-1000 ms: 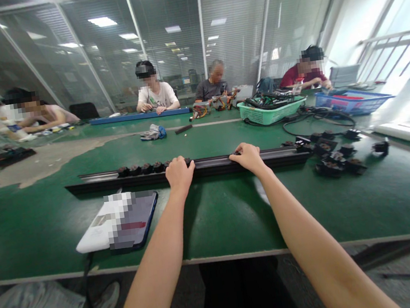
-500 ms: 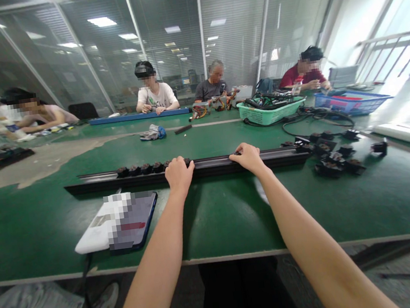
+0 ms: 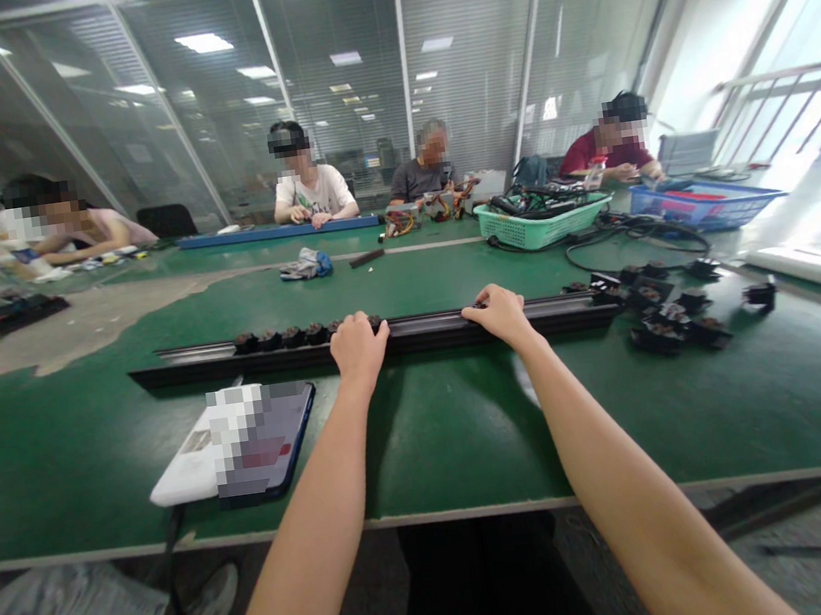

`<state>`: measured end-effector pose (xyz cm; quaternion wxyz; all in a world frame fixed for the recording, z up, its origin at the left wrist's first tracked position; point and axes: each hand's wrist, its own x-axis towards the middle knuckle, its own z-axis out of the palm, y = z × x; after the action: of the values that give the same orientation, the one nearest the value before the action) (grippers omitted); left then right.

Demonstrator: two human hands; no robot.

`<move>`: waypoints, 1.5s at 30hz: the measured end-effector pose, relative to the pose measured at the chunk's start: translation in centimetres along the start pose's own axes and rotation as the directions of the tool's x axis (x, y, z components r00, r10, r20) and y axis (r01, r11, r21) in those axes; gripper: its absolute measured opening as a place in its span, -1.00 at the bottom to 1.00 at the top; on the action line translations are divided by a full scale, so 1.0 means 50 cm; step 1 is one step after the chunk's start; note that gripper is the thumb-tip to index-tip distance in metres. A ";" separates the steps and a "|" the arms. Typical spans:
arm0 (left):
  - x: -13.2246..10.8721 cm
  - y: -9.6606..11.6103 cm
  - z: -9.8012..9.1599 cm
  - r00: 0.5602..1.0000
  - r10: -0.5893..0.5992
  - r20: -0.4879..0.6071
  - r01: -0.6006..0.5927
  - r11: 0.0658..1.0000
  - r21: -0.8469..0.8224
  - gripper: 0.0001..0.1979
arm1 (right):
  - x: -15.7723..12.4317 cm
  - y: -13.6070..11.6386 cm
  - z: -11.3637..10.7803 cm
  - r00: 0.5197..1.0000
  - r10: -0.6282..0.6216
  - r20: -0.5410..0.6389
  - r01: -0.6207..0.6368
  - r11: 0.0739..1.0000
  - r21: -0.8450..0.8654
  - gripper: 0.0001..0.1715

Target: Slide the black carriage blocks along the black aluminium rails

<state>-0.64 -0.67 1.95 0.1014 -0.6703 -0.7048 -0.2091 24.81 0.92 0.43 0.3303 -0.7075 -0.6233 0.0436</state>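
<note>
A long black rail [image 3: 430,337] lies crosswise on the green table in front of me. Several small black parts [image 3: 271,340] sit in a row in its channel, toward the left end. My left hand [image 3: 359,346] is closed over the rail at the right end of this row, its fingertips hidden behind the far side. Further right, my right hand [image 3: 500,314] pinches a small black part at the channel; the fingers cover most of it. Loose black parts of similar look [image 3: 659,327] lie in a cluster beyond the rail's right end.
A white device [image 3: 200,461] and a phone [image 3: 286,455] lie left of my forearms. Farther back are a grey-blue cloth [image 3: 306,265], a green basket [image 3: 543,224] of cables and a blue basket [image 3: 706,203]. Several people sit around the table.
My right hand has shifted very slightly to the right along the rail. My left hand and the rail stay in place.
</note>
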 end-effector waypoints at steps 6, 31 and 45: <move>0.000 0.000 0.000 1.000 -0.001 0.002 0.001 1.000 -0.001 -0.60 | 0.000 0.001 -0.002 1.000 0.007 -0.005 -0.007 1.000 -0.005 -0.64; -0.001 -0.001 -0.001 1.000 -0.007 0.015 0.007 1.000 -0.015 -0.62 | 0.002 0.009 -0.009 0.999 0.054 -0.004 -0.054 0.998 0.015 -0.65; -0.002 0.001 -0.003 1.000 -0.014 0.018 0.014 0.999 -0.031 -0.62 | 0.001 0.015 -0.019 0.998 0.061 -0.002 -0.061 0.997 -0.037 -0.62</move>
<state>-0.60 -0.82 2.06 0.0834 -0.6686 -0.7070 -0.2147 25.90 0.60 0.79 0.3161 -0.7322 -0.6019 0.0416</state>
